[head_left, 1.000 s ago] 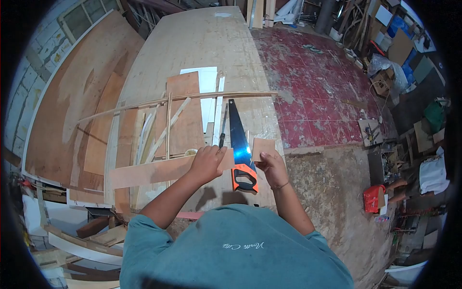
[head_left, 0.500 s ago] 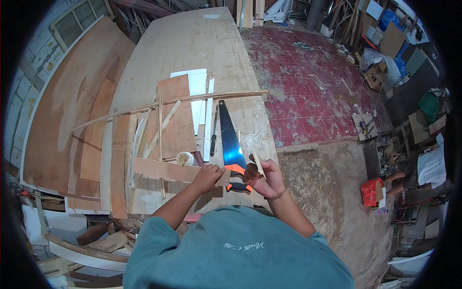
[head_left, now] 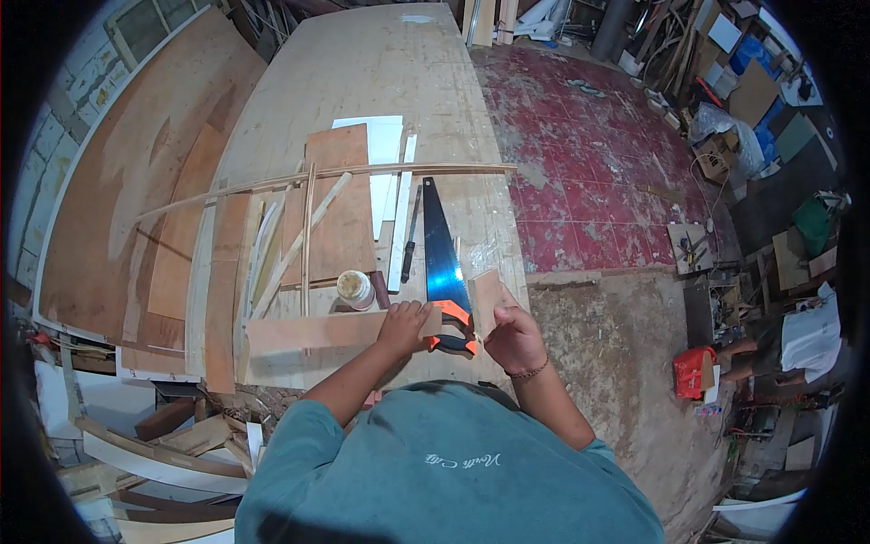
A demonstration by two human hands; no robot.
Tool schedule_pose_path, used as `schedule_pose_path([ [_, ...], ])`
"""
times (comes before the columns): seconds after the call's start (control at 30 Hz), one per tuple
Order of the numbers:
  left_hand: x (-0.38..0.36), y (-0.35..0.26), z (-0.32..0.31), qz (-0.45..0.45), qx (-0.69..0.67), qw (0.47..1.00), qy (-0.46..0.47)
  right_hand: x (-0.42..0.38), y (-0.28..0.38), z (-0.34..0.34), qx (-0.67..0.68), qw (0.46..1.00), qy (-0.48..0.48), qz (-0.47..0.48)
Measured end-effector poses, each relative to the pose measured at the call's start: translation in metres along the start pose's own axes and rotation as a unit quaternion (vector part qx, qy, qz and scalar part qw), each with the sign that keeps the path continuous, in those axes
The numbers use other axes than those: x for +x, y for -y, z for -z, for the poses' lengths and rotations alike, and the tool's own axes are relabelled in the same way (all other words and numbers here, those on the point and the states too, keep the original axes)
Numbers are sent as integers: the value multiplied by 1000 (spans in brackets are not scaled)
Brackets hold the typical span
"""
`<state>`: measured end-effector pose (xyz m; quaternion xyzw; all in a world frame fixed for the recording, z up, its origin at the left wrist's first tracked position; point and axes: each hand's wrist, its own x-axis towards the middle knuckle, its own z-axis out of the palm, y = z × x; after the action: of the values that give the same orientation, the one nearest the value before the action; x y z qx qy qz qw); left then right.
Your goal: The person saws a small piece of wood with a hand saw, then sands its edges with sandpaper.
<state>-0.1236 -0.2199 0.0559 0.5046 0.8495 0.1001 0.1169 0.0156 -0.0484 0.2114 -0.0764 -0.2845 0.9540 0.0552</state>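
Plank (head_left: 308, 334) left of saw (head_left: 440, 245), its right end overlapping saw's handle; left hand (head_left: 406, 328) holds it, fingers folded over top edge. Small board (head_left: 485, 297) just right of saw, held in right hand (head_left: 518, 337), fingers partly hidden. Dark tool (head_left: 409, 257) just left of saw's blade; white strip (head_left: 402, 218) farther left. Jar (head_left: 355, 288) left of saw, beyond plank. Table (head_left: 381, 63) under saw.

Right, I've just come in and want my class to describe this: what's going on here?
A person at a wooden table has the left grip on a long thin board, while the right grip holds a small flat piece. A saw lies on the table, in neither grip; a white tub stands just beyond the board.
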Motion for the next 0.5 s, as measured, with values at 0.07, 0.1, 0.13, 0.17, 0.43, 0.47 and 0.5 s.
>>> schedule_pose_path([
  [0.07,-1,14,-12,-10,47,999,-20,0,0,-6,-13,1000,-10,-6],
  [0.1,-2,14,-6,-21,96,994,-38,0,0,-8,-24,999,-21,-11],
  [0.13,-2,11,-2,-20,95,994,-39,-1,0,-9,-25,999,-21,-11],
  [0.17,-2,9,4,34,75,996,-17,-1,0,-9,-14,999,-20,-21],
  [0.43,-12,-36,139,-81,-401,902,-138,5,-15,10,103,977,39,-182],
  [0.47,-15,-43,147,-106,-410,890,-171,8,-22,14,156,956,93,-229],
  [0.5,-20,-45,153,-101,-410,890,-174,12,-27,15,207,927,147,-275],
])
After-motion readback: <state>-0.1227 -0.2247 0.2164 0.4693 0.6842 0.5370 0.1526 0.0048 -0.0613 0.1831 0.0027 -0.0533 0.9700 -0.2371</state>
